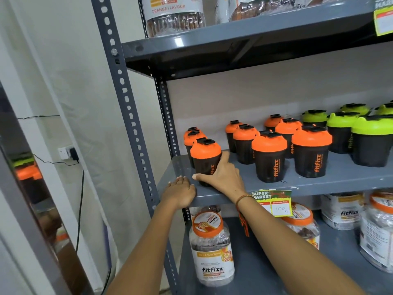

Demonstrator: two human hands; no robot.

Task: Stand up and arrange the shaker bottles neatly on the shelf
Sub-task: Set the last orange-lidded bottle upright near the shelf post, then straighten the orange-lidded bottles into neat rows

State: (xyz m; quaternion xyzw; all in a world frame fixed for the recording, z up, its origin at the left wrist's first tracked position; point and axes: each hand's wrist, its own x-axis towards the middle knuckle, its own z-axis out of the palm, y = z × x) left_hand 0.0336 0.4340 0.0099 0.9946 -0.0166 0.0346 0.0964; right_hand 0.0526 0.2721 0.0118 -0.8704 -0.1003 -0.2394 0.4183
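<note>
- While the left hand [179,191] rests flat and open on the front lip of the grey shelf [319,179], palm down and gripping nothing, the right hand [221,175] wraps its fingers and thumb around the lower body of the front-left shaker bottle [205,155].
- That bottle stands upright, its long axis vertical and orange lid on top, at the shelf's front left corner, just right of the left hand, so the right hand is the nearer one and already has it.
- Two more orange-lidded shakers [192,135] stand close behind it in a line running towards the back.
- To the right, with a gap between, the other orange-lidded shakers [269,154] stand upright in a loose cluster, and the green-lidded shakers [342,128] stand beyond them.
- No bottle in view lies on its side, so what seems left is spacing: the gripped bottle probably only needs lining up with its column.
</note>
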